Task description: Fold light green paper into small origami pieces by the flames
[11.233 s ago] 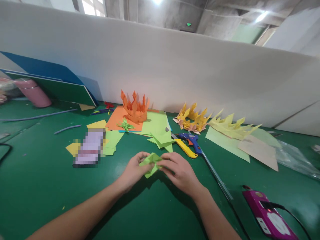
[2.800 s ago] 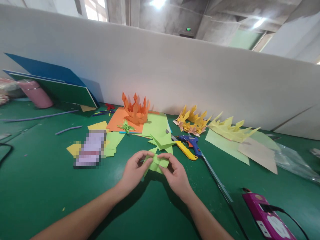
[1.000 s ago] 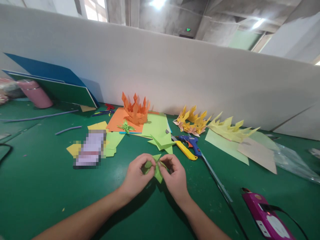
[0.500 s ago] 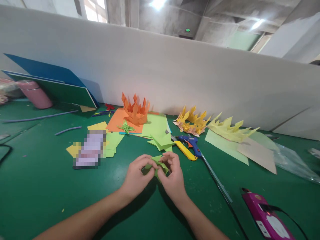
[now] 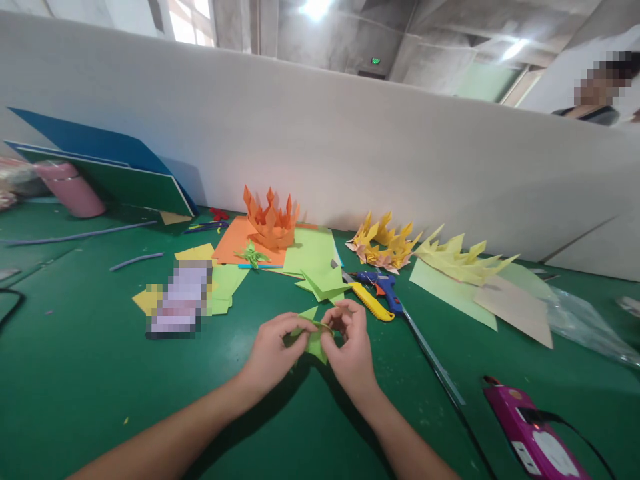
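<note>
A person's left hand (image 5: pixel 277 348) and right hand (image 5: pixel 351 348) pinch a folded green paper (image 5: pixel 316 347) (creases partly hidden) over a green table (image 5: pixel 100 373), in an apparent shaping step whose next move likely calls for a steady left grip and light right-hand pressure.

I'm making out no readable text: small green sign (image 5: pixel 375 61) is glowing high in back, too tiny; magenta device (image 5: pixel 524 431) is showing a white patch (image 5: pixel 553 453), illegible.
</note>
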